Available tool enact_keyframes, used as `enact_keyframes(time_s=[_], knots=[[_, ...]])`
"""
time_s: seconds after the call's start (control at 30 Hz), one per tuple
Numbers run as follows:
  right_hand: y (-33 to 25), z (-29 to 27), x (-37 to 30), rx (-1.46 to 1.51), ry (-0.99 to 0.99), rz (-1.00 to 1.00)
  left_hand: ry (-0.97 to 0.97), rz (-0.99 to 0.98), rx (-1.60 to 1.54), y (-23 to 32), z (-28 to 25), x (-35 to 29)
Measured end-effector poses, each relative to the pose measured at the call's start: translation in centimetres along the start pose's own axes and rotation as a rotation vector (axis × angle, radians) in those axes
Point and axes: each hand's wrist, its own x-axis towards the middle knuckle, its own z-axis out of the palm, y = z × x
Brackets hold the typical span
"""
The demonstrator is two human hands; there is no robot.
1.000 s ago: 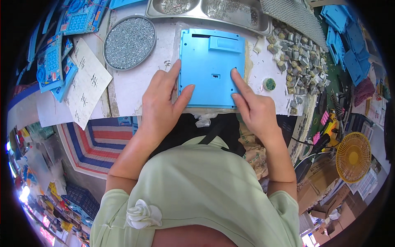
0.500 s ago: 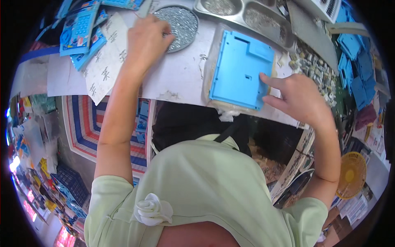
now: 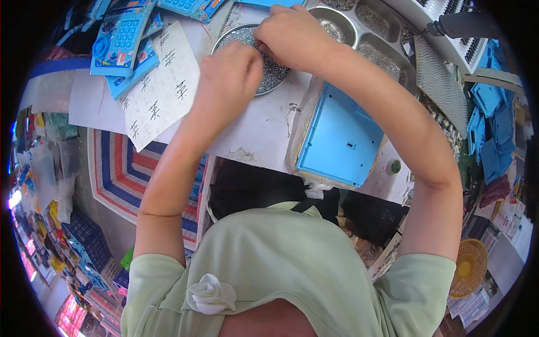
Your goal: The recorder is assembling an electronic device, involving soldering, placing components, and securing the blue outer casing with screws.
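Note:
A round metal dish [image 3: 270, 91] full of tiny silvery metal pieces [image 3: 274, 74], which look like screws, sits at the back of the table. Over its left part, my left hand [image 3: 227, 78] is closed with curled fingers. My right hand [image 3: 295, 38] reaches across to its far side, fingers bent together close to the left hand. Whatever either hand pinches is hidden or too small to make out. Below my right forearm, a flat blue plastic panel [image 3: 341, 137] with a small slot lies on a padded holder [image 3: 300, 132], partly covered by the arm.
Behind the panel stands a metal compartment tray [image 3: 411, 81] with small parts. Decorated blue plastic cases [image 3: 119, 42] and a paper sheet with handwriting [image 3: 168, 84] lie left. A dark power-screwdriver-like tool [image 3: 460, 25] shows at upper right, above more blue panels [image 3: 494, 126].
My right hand has left the blue panel and moved up and left to the dish. My left hand has shifted slightly right and down, still at the dish. The dark tool has come into view.

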Motion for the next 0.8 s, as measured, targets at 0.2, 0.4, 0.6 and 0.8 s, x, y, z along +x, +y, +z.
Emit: enact_keyframes(time_s=[0.2, 0.4, 0.6, 0.8], knots=[[2.7, -2.5, -5.6, 0.497, 0.273, 0.112, -0.07, 0.174, -0.2, 4.6, 2.8, 0.1], [4.5, -5.2, -19.6, 0.59, 0.314, 0.575, -0.102, 0.37, -0.061, 5.0, 4.5, 1.7], [4.0, -3.1, -23.3, 0.529, 0.306, 0.564, -0.197, 0.529, 0.011, 4.8, 3.9, 2.7], [4.5, -3.4, -22.9, 0.506, 0.266, 0.483, -0.199, 0.632, 0.079, 5.2, 3.5, 3.2]])
